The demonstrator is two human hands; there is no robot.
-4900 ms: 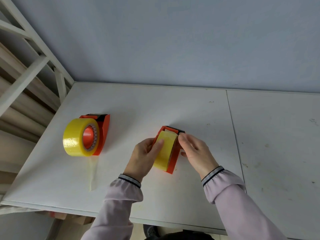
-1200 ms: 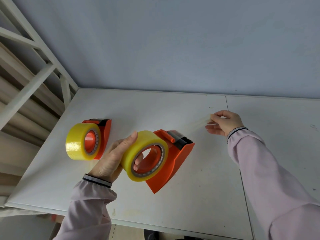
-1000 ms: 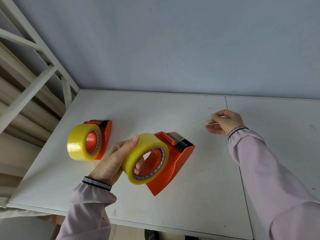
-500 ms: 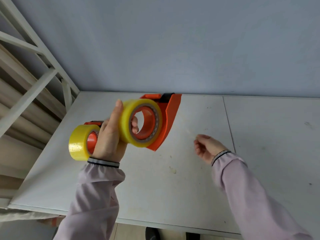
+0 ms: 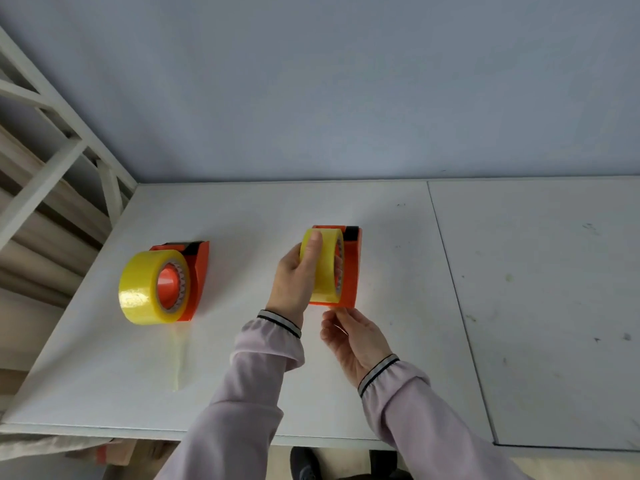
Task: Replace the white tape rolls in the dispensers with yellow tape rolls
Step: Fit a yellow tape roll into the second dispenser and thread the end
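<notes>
Pale blue wall fills the background, and below it a white table (image 5: 242, 358) spreads across the lower half of the view, with white shelf framing (image 5: 52, 140) off at nine to ten o'clock.

At about the centre of the table stands an orange dispenser (image 5: 351, 268), upright on its edge with a yellow tape roll (image 5: 325, 268) mounted on its left face. The left hand (image 5: 294, 282) grips this roll from the nine o'clock side: the thumb lies over the roll's top rim while the other fingers curl into its core on the far side, where they are mostly hidden. The right hand (image 5: 349, 337) sits at six o'clock from the dispenser, just beneath its lower edge, palm turned upward with the fingers loosely curled. Its fingertips reach close to the dispenser's bottom corner; whether they pinch a tape end there cannot be told.

Well apart at nine o'clock from the left hand, a second orange dispenser (image 5: 199, 268) rests on the table, carrying a second yellow tape roll (image 5: 145, 292) on its orange hub. A faint strip of tape (image 5: 175, 358) trails from it toward six o'clock across the tabletop.

Both lilac sleeves (image 5: 263, 351) end in dark-striped cuffs.
</notes>
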